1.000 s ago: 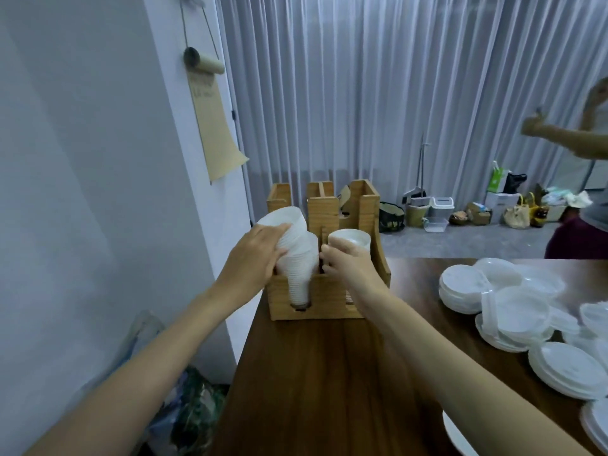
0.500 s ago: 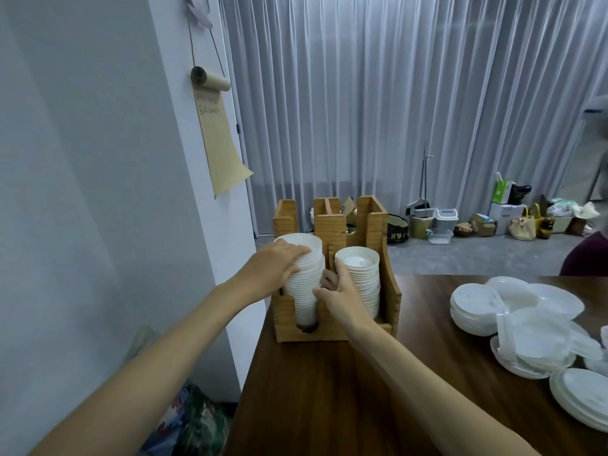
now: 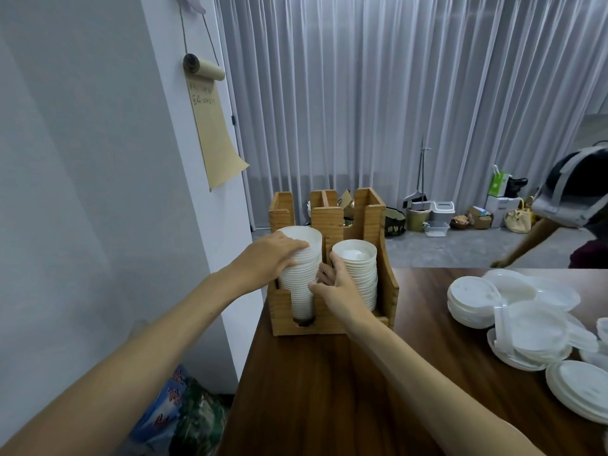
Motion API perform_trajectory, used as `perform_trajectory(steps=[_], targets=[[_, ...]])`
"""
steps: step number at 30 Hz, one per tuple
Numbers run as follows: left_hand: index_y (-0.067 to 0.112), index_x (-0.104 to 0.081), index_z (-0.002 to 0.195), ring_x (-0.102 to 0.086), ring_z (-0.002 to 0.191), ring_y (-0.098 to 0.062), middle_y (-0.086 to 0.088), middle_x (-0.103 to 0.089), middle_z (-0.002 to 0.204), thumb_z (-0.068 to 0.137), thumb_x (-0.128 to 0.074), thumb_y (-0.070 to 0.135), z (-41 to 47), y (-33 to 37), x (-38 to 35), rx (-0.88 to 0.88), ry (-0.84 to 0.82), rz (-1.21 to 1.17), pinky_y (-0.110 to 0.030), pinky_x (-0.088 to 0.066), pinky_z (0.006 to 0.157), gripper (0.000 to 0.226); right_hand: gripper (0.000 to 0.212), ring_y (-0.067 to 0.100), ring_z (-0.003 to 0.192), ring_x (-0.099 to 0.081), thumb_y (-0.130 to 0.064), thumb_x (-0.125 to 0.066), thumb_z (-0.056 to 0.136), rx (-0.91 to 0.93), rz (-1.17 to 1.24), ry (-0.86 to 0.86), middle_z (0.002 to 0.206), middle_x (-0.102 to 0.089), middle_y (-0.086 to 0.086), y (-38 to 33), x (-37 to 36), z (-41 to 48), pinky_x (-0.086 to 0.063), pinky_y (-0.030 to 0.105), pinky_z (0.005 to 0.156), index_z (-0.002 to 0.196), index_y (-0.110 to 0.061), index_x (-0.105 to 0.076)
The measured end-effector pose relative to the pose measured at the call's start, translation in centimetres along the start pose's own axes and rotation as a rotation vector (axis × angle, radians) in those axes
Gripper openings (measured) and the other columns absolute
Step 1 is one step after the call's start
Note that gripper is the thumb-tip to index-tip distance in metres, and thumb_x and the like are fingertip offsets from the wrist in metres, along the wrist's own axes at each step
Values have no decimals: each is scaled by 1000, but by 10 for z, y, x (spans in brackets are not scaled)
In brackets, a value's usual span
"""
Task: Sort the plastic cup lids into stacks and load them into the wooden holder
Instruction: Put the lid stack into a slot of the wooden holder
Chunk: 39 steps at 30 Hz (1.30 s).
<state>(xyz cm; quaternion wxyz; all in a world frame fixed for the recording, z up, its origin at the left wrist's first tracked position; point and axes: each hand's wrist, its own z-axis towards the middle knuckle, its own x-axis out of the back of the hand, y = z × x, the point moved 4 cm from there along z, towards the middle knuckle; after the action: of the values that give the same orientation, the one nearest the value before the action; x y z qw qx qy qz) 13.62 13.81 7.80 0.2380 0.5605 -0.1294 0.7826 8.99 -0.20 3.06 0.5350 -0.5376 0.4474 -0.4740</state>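
Note:
A wooden holder (image 3: 332, 319) stands at the table's far left corner. Its left slot holds a tall stack of white lids (image 3: 304, 274), which now stands upright. My left hand (image 3: 268, 258) grips this stack from the left near its top. My right hand (image 3: 335, 287) holds the same stack from the right, fingers reaching between the two stacks and thumb up. A shorter stack of white lids (image 3: 360, 268) fills the right slot. Loose lids (image 3: 526, 320) lie in piles on the right of the table.
The dark wooden table (image 3: 329, 390) ends just left of the holder, beside a white wall. Another person (image 3: 572, 205) leans over the table's far right edge. Bags (image 3: 184, 413) lie on the floor at the lower left. Bins and bags line the curtain behind.
The left lid stack has gone from tilted to upright and sunk deeper into the left slot. Both hands stayed on it. A person has come into view at the right.

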Motion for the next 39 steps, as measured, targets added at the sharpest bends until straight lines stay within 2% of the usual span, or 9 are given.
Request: perform_trajectory(steps=[9, 14, 26, 35, 39], targets=[[19, -45, 139, -48, 121, -23, -9, -51, 135, 96, -53, 18, 0, 5, 0, -3, 22, 25, -28, -39, 100, 44, 86, 19, 142, -28, 5, -56, 89, 12, -4, -17, 157, -23, 7, 0, 0, 1, -31, 25, 105, 153, -17, -3], [18, -50, 136, -53, 115, -24, -9, -54, 129, 94, -56, 16, 0, 0, 7, -44, -5, 17, -29, -44, 95, 42, 87, 19, 142, -29, 4, -58, 89, 9, -6, -17, 157, -24, 7, 1, 0, 2, -29, 30, 110, 153, -18, -3], [17, -52, 134, -54, 113, -25, -10, -57, 127, 92, -59, 13, -6, 1, 4, -82, 39, 25, -31, -45, 95, 43, 87, 18, 142, -29, 4, -58, 89, 5, -11, -33, 157, -23, 6, 3, 1, 3, -30, 28, 109, 153, -18, -3], [20, -40, 142, -48, 120, -20, -6, -50, 135, 97, -50, 19, -2, 17, 2, -9, 49, 113, -24, -40, 97, 46, 88, 17, 142, -28, 4, -58, 89, 6, -13, -47, 158, -22, 5, 5, 1, 4, -30, 24, 106, 153, -19, -2], [23, -39, 143, -50, 116, -20, -6, -51, 134, 98, -48, 20, 1, 23, -4, 59, 70, 124, -24, -41, 94, 46, 89, 18, 143, -26, 4, -58, 89, 5, -5, -60, 158, -20, 6, 6, 2, 4, -29, 27, 108, 153, -19, -1]])
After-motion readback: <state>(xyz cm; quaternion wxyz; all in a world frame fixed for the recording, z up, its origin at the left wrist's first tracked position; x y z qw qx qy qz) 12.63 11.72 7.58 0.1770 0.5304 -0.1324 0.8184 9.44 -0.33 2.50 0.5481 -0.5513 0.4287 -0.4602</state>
